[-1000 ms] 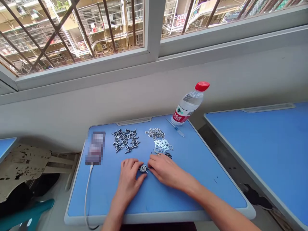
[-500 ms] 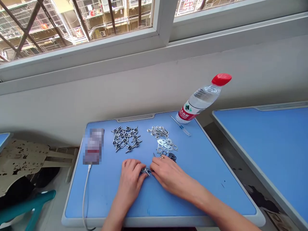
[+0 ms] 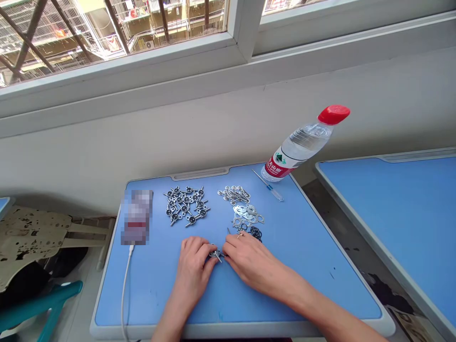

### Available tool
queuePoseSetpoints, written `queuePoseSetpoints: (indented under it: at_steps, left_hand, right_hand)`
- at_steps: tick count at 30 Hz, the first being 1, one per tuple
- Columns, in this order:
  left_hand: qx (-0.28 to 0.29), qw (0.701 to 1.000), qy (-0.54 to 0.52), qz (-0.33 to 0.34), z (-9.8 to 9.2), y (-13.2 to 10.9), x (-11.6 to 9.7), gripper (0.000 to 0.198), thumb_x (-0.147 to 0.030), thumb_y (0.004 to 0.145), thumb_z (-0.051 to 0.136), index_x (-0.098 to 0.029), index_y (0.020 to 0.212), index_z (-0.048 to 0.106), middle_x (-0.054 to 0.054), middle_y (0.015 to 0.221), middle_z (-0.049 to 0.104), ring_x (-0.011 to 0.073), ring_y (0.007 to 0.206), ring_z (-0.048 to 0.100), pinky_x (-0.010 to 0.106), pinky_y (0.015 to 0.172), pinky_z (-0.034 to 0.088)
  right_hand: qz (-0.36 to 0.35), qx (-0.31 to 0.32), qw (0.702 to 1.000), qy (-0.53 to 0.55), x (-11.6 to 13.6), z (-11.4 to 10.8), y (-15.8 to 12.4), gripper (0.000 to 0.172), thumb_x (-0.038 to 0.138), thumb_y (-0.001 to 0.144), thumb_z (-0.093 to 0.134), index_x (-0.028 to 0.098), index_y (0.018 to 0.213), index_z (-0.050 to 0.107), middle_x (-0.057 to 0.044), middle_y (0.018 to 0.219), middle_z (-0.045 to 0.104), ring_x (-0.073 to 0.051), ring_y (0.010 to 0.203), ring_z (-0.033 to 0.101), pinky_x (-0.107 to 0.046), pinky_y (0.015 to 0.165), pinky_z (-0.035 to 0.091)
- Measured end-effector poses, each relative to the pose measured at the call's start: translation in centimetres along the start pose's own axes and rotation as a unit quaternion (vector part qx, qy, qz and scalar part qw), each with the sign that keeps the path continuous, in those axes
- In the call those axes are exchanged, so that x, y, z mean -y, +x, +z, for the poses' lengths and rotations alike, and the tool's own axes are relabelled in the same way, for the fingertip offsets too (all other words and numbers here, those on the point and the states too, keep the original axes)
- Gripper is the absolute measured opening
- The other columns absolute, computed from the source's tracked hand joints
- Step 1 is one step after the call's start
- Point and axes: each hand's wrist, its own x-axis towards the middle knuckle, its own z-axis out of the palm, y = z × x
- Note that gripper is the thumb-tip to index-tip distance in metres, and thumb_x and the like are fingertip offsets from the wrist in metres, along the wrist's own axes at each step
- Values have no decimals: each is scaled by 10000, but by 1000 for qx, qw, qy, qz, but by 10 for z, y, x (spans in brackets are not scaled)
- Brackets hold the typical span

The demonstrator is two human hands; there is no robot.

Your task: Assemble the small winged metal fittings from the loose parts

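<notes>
My right hand (image 3: 254,263) can sweep over the blue laminate desktop (image 3: 320,285) toward its right edge; straight ahead, loose silver metal washers (image 3: 245,210) and black rubber O-rings (image 3: 255,232) stand in the way.

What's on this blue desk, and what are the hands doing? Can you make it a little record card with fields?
Left hand: fingers on a small metal part
Right hand: fingers on the same part
Piles: dark-centred metal pieces, silver loops, flat washers, black rings
Also there: small screwdriver, water bottle with red cap
Surface: blue desk
</notes>
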Motion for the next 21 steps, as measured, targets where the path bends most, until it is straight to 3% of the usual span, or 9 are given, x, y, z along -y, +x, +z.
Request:
queuePoseSetpoints:
  at_steps: [21]
  left_hand:
    - [-6,1000,4,12,-3,1,-1,93,-201,930,530,-210,951,620,47,883,647,205,828,559,357,751,421]
  right_hand:
    - [1,7,1000,-3,2,-1,1,189,53,888,456,186,788,546,-43,809,572,-195,757,576,-364,806,457]
